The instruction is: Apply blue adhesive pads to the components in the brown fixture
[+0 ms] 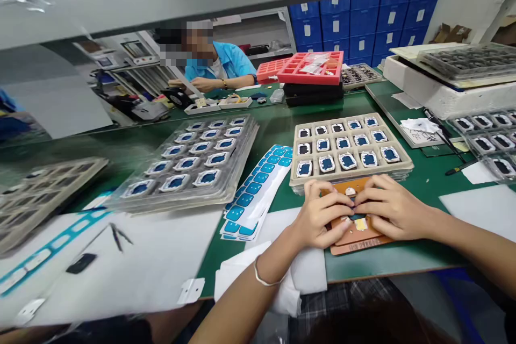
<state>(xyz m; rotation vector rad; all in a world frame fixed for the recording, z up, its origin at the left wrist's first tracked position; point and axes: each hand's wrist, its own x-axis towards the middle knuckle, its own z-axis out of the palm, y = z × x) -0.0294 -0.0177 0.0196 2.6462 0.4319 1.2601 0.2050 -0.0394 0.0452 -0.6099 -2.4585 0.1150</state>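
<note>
Orange-brown and flat, the small jig (357,234) lay on the green tabletop (403,258) just in front of the person, and both hands were bunched over its middle. The left hand (322,217) and the right hand (389,207) met fingertip to fingertip, fingers (338,205) pressed close together around a small dark part (355,215) seated in the jig; whether they pinched it or only pressed on it could not be told, since the fingertips hid most of it.

Just behind the jig sat a beige tray (349,145) of small blue-faced parts in rows. Left of the hands lay a stack of sticker sheets (256,193) with blue labels, and beyond that a pile of clear trays (193,161). A white cloth (302,274) lay under the left wrist at the tabletop's edge. A pair of tweezers (119,236) rested well apart on the white paper to the left. Across the tabletop a co-worker in a blue shirt (234,62) sat at their own work.

Doing this well probably called for even, light pressure from both sets of fingertips, with the part kept square in its seat and the jig flat against the tabletop. Pressure from one side alone would likely tilt the piece or trap a crease.
</note>
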